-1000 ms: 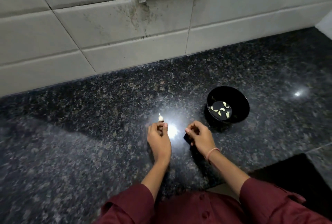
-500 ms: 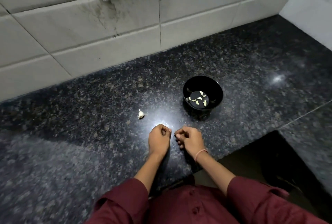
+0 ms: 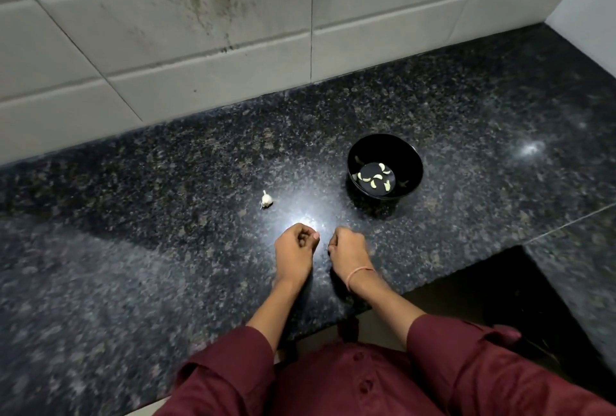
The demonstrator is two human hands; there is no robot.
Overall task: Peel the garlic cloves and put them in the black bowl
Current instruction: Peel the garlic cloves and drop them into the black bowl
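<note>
Near the front edge of the desk (image 3: pixel 133 249), the person's two hands rest close together but do not touch. The left hand (image 3: pixel 295 249) has its fingers curled in with the thumb laid on them, and the right hand (image 3: pixel 348 249) is curled the same way. Whether either one pinches a bit of skin I cannot tell; it would be too small to see.

Just beyond the left hand, apart from it, one unpeeled garlic clove (image 3: pixel 266 199) lies on the bare stone. Its long axis runs away from the person toward the tiled wall (image 3: pixel 200 49), with the thin tip at the far end and the fatter body nearer.

I judge it very light, and firm under a dry, papery skin that tears easily, so fingertips are enough. One hand can hold the fat body while the other takes the skin at the thin tip. It may roll or slip on the polished stone.

Farther to the right stands the black bowl (image 3: pixel 383 149), upright, with several peeled cloves (image 3: pixel 376 177) on its bottom.
</note>
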